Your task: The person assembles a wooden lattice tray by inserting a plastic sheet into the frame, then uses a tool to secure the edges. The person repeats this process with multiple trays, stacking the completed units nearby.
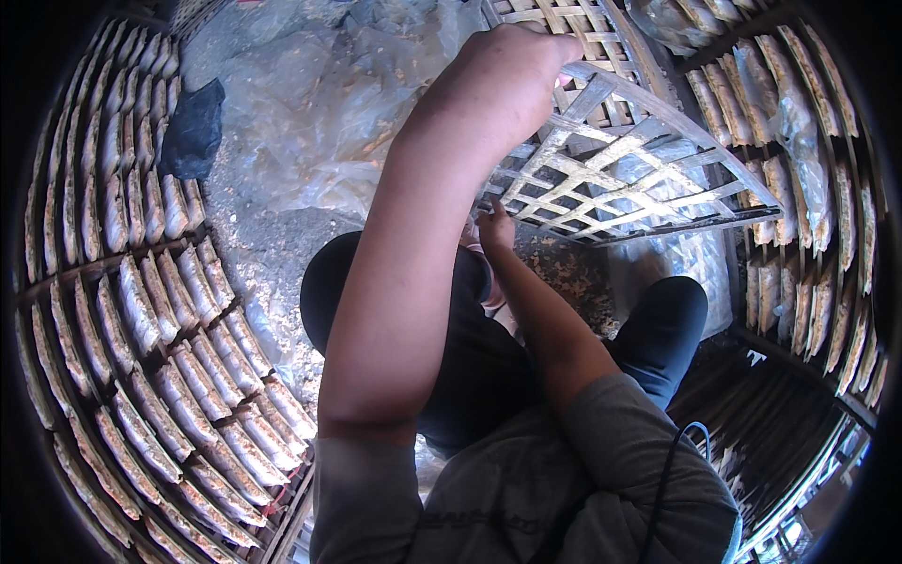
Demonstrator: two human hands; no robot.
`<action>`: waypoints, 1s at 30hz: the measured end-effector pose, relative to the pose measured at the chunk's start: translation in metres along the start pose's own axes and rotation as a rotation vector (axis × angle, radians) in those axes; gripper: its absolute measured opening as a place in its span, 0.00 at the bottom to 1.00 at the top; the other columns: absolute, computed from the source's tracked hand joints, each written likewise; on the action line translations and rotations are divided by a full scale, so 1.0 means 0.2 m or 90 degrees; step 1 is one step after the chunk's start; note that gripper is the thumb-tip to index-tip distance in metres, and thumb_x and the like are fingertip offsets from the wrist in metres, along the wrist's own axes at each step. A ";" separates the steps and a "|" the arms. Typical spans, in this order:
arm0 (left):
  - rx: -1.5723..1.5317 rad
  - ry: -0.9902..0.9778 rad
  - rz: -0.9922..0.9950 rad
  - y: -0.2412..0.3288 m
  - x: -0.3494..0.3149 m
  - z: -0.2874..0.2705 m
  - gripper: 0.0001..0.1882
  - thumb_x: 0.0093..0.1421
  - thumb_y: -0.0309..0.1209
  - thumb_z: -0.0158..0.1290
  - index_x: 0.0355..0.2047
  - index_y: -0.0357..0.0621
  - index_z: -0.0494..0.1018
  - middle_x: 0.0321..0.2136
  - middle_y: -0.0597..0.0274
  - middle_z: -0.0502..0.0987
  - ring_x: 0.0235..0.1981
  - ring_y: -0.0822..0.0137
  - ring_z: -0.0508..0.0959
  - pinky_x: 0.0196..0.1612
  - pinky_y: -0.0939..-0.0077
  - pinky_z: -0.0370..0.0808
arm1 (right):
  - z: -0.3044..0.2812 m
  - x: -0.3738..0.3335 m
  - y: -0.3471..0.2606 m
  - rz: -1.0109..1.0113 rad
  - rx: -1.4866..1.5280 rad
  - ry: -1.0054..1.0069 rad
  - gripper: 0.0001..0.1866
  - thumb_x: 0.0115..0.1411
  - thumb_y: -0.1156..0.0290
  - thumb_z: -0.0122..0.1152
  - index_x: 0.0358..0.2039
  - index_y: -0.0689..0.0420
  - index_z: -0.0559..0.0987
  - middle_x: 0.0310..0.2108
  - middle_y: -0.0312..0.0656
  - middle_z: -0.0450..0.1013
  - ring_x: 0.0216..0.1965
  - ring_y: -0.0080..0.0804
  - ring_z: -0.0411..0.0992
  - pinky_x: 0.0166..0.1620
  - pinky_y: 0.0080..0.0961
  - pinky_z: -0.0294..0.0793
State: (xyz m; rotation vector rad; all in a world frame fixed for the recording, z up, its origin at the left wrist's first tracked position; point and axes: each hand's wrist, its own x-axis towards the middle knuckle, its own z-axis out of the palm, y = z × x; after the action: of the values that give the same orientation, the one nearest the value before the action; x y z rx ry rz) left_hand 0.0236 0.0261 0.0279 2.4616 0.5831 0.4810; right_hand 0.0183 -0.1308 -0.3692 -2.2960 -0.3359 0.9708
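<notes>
A woven bamboo lattice panel (615, 169) with a wooden edge strip is held tilted in front of me. My left hand (521, 70) reaches far up and is closed on its upper corner, the fingers partly hidden behind the wrist. Lower down, my right hand (496, 228) is closed around the panel's near lower corner, by my knees. Behind it, at the top, stands another woven bamboo panel (536, 11) with a wooden frame; whether the two touch I cannot tell.
Racks of pale, wrapped slabs (141, 305) line the left side, and similar slab rows (808, 179) fill the right. Crumpled clear plastic sheeting (319, 103) covers the floor ahead, with a dark plastic bag (193, 132) beside it. Crumbs (568, 282) litter the ground near my legs.
</notes>
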 end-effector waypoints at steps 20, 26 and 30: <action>-0.002 0.014 -0.002 -0.05 0.00 0.02 0.22 0.49 0.12 0.54 0.44 0.46 0.77 0.39 0.52 0.78 0.43 0.51 0.80 0.46 0.61 0.77 | 0.15 0.06 -0.04 -0.038 -0.093 0.129 0.15 0.60 0.56 0.51 0.35 0.46 0.85 0.35 0.50 0.80 0.38 0.54 0.78 0.43 0.47 0.76; 0.001 0.006 0.006 -0.05 0.01 0.02 0.19 0.50 0.12 0.53 0.41 0.45 0.77 0.37 0.53 0.77 0.42 0.51 0.80 0.44 0.60 0.77 | 0.13 0.02 -0.07 -0.050 -0.039 0.107 0.20 0.65 0.55 0.44 0.36 0.48 0.84 0.36 0.54 0.79 0.39 0.56 0.77 0.45 0.48 0.75; -0.016 0.011 0.033 0.00 0.05 0.03 0.18 0.53 0.16 0.53 0.43 0.45 0.79 0.40 0.51 0.78 0.43 0.52 0.81 0.46 0.62 0.79 | 0.18 0.06 0.03 -0.019 -0.039 0.161 0.21 0.67 0.53 0.40 0.39 0.50 0.81 0.36 0.56 0.79 0.39 0.59 0.76 0.46 0.51 0.74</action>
State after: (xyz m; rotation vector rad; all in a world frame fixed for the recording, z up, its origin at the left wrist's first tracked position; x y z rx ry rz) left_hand 0.0351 0.0283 0.0251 2.4554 0.5183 0.5264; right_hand 0.0002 -0.1150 -0.3992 -2.4276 -0.2943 0.6537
